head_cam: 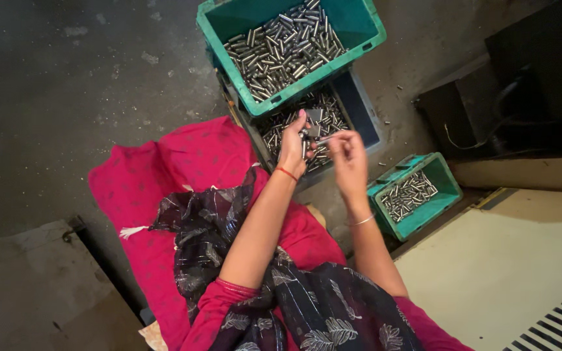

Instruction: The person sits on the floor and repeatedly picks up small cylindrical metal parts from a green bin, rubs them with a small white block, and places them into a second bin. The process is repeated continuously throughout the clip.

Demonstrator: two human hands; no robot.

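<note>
- Lap: red cloth (164, 188) and dark patterned scarf (229, 227) spread beneath your arms.
- Left hand (292, 148): clenched around a small grey gauge block (313, 121), over the dark bin (359, 110).
- Right hand (349, 156): pinching one metal pin (325, 138) at the block; a loosened pinch likely drops it among unsorted pins.
- Teal bins: small (447, 195) near, large (359, 26) far, both holding pins.

no packages, labels, signs or screens anywhere here; just open plastic bins of loose metal pins on a concrete floor; nothing wrapped or printed
</note>
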